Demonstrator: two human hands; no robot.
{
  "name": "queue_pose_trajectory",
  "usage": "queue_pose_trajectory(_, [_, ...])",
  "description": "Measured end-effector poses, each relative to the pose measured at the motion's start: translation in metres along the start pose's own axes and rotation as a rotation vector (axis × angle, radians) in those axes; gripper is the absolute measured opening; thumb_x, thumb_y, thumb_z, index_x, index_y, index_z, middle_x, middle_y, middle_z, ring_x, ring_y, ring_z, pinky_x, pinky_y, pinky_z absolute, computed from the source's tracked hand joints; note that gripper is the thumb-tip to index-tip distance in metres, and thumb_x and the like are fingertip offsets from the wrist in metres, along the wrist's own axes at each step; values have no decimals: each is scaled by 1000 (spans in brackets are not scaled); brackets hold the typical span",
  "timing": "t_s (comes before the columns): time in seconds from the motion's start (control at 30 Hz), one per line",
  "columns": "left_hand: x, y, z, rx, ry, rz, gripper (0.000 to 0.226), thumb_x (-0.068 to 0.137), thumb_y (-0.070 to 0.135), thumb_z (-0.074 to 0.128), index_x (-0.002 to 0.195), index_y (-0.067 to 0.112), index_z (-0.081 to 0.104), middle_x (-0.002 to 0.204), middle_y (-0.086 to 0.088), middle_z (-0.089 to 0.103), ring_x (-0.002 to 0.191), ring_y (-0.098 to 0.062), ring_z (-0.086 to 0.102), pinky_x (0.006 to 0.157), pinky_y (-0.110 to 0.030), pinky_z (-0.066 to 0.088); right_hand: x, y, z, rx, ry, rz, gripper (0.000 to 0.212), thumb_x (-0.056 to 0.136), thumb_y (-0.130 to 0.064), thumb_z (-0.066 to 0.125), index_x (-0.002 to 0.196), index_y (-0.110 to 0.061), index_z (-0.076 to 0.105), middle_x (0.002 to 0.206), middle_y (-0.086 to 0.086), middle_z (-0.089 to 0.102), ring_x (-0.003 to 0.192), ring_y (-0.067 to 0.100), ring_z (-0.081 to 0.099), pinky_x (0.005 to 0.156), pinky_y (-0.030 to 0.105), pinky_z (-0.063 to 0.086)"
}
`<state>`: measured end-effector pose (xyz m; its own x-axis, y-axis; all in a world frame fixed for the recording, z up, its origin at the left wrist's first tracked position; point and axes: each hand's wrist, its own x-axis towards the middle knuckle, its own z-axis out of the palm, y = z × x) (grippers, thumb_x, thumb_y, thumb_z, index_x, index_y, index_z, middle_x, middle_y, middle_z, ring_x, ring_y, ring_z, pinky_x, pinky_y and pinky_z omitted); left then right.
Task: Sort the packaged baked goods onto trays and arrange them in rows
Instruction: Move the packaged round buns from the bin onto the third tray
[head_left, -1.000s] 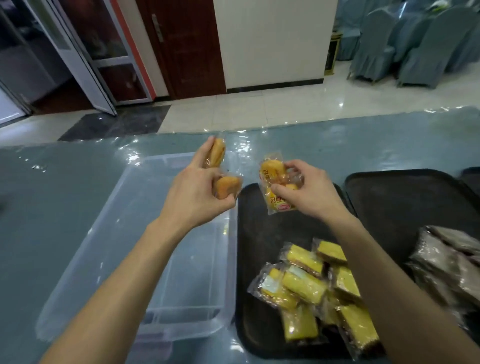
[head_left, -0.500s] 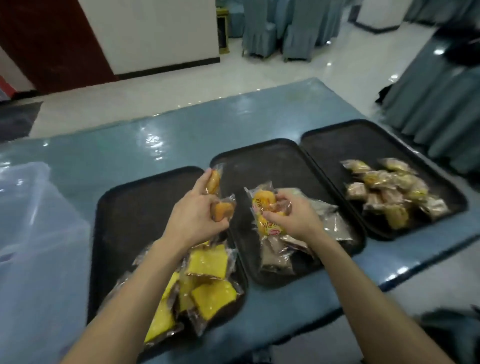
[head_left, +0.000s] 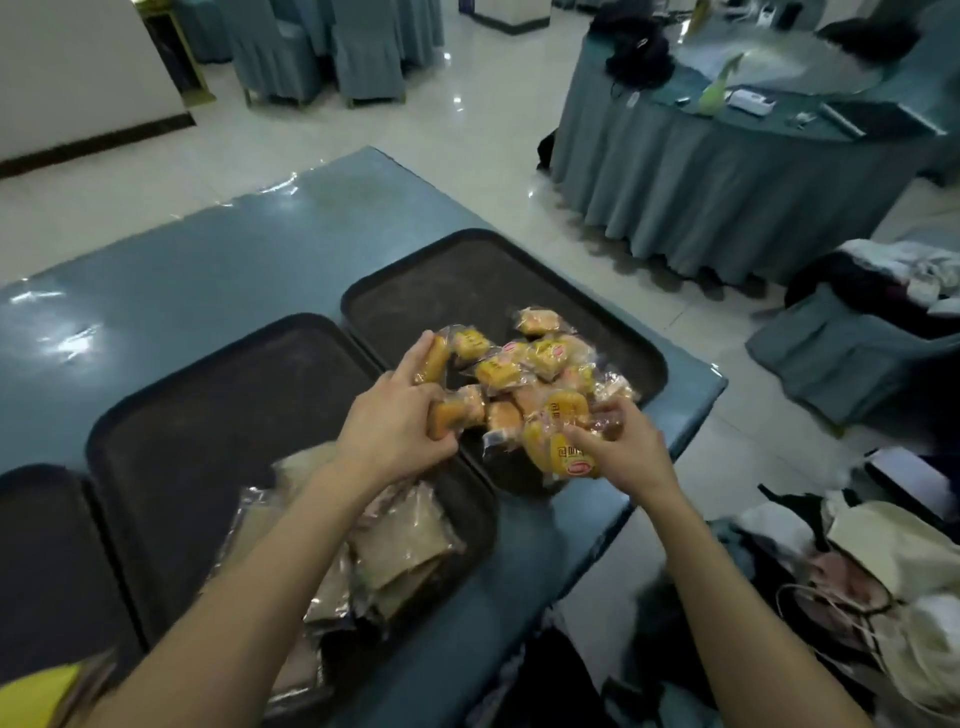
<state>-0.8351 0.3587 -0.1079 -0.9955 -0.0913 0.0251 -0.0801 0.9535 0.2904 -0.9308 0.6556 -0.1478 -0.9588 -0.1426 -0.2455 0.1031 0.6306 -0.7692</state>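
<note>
- The person's left hand (head_left: 395, 428) was reached out with the back of the hand upward. Its forearm lay across the middle tray (head_left: 208, 415), and the hand sat at the seam where that tray met the right tray (head_left: 519, 249).
- Its fingers were curled round two wrapped orange cakes (head_left: 451, 415). One was clamped low against the palm, and the other was held higher up between the outstretched fingers, pointing away.
- The right hand (head_left: 621, 452) hovered over the near corner of the right tray with the wrist turned inward. Its fingertips were drawn together, pinching a bunch of yellow packets (head_left: 563, 452) with a red label. How many it held, I could not tell.
- Those packets hung right at the near edge of the pile of packaged cakes (head_left: 524, 358), which was heaped loosely on the right tray and not in rows.
- Brown packets (head_left: 405, 540) lay at the near end of the middle tray, partly hidden under the left forearm.
- A third tray (head_left: 36, 545) showed at the left edge, with a yellow wrapper (head_left: 36, 693) in the bottom corner.
- All three trays sat side by side on the blue table (head_left: 208, 270). A round table (head_left: 701, 171) draped in blue cloth stood well apart across the floor.
</note>
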Motion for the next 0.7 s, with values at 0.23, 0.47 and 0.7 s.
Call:
queue_pose_trajectory(0.23, [154,69,33,242,-45,18,47,87,61,75,120,28,74,183,7,-4,141,-31,51,81,-43,61,176,44,-63,194,-14,169,52,67,-63,92,100,-25,78,97,-5,82,94,17,79,89,50,67])
queue_pose_trajectory(0.47, [234,74,99,317,-317,2,75,102,55,56,168,35,29,183,-5,0,164,-44,18,116,-63,49,237,59,-42,-180,-23,-17,93,103,-61,61,172,-14,19,169,17,41,155,36,39,127,52,34])
queue_pose_trajectory(0.7, [226,84,119,239,-339,-81,99,93,93,6,173,37,20,184,-1,-9,169,-35,-8,133,-63,17,226,77,0,-491,-67,-364,65,113,-61,22,164,-27,45,174,0,37,167,24,17,135,55,11])
